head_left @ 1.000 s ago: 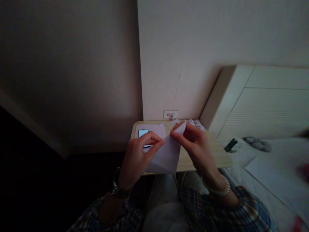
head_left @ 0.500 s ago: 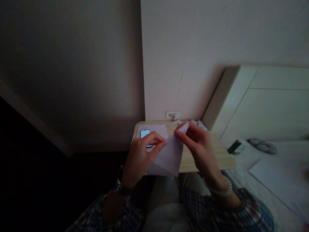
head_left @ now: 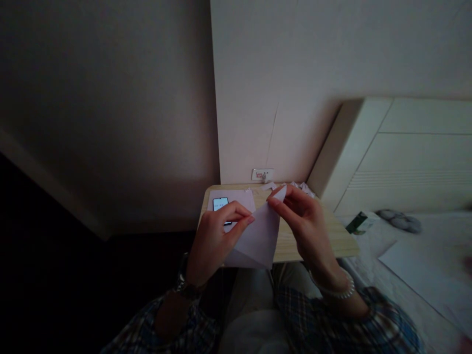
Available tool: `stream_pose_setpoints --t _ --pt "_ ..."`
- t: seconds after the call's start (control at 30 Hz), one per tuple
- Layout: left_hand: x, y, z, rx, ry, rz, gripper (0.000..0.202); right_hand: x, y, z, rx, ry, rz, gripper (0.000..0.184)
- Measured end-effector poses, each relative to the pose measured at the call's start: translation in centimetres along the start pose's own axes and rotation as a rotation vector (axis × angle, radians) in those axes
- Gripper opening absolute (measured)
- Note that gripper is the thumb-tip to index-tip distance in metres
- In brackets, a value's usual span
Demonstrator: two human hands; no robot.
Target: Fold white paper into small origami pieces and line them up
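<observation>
- Head view: left hand (head_left: 211, 238) pinching paper (head_left: 264, 233) over the front edge of the table (head_left: 342, 243)
- Right hand (head_left: 305, 219) pinching its raised tip
- Phone (head_left: 220, 202) near the back left corner

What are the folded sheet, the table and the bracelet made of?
The sheet looks like matte paper: it's thin, pale and creased.

The table seems to be light wood, smoothly finished, because streaky grain shows, though it could be wood-look board.

The bracelet has pale, slightly shiny bumps like beads, maybe plastic or pearl; it's too small to tell.
</observation>
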State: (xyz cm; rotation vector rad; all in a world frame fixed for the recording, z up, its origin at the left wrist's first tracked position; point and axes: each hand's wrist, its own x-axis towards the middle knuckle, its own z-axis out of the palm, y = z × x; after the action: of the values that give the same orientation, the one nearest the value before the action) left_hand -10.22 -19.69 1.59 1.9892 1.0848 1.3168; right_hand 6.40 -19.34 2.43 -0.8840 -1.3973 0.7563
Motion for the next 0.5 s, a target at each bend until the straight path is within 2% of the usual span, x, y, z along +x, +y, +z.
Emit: stream_pose_setpoints --t 0.27,0.5 --pt "0.14 -0.07 0.27 -0.005 0.005 -0.023 0.008 0.22 0.01 -0.51 0.025 0.007 -0.034 0.013" --pt "0.21 -0.19 0.4 -0.021 -0.003 -0.082 0.01 0.44 0.56 -0.71 0.038 0.004 -0.004 0.016"
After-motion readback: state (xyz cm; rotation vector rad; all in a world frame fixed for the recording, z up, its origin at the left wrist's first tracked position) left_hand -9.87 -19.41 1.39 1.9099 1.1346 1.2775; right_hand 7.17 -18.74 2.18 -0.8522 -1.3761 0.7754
